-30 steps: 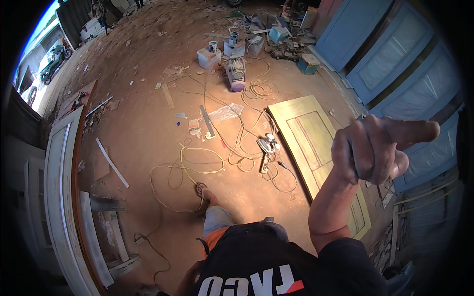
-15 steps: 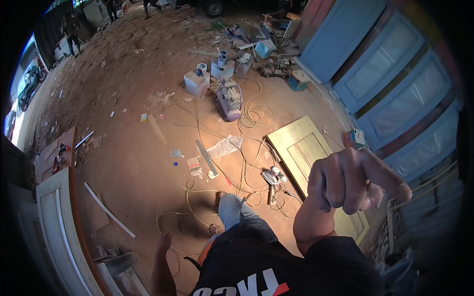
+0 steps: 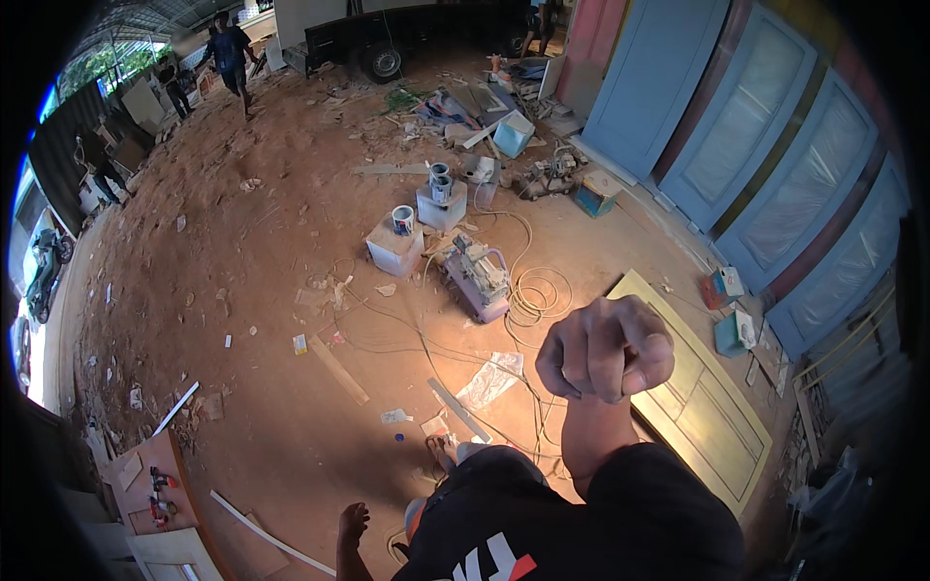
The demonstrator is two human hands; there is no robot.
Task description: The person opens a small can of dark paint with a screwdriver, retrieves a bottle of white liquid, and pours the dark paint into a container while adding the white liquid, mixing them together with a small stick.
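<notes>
My right hand (image 3: 605,351) is raised in front of me with its fingers curled into a loose fist, and nothing shows in it. Behind it, lower down, a yellow-green panelled door (image 3: 712,402) lies at floor level. My left hand (image 3: 355,521) hangs low at my left side, its fingers loosely bent and a little apart, holding nothing. It touches nothing; a long white strip (image 3: 266,533) lies on the ground to its left. Ahead stands a dusty purple air compressor (image 3: 480,286) with a coiled yellow hose (image 3: 538,295) beside it.
Paint cans (image 3: 403,221) stand on white boxes (image 3: 392,254). Blue doors (image 3: 741,116) lean along the right. Red power tools (image 3: 163,496) rest on a brown panel (image 3: 145,474) at lower left. A person (image 3: 229,63) walks far off near a dark vehicle (image 3: 417,44). Cords cross the floor.
My view has lifted and shifted, showing more of the far yard. My right hand has moved left, and its outstretched index finger has curled in. My left hand hangs lower in the picture.
</notes>
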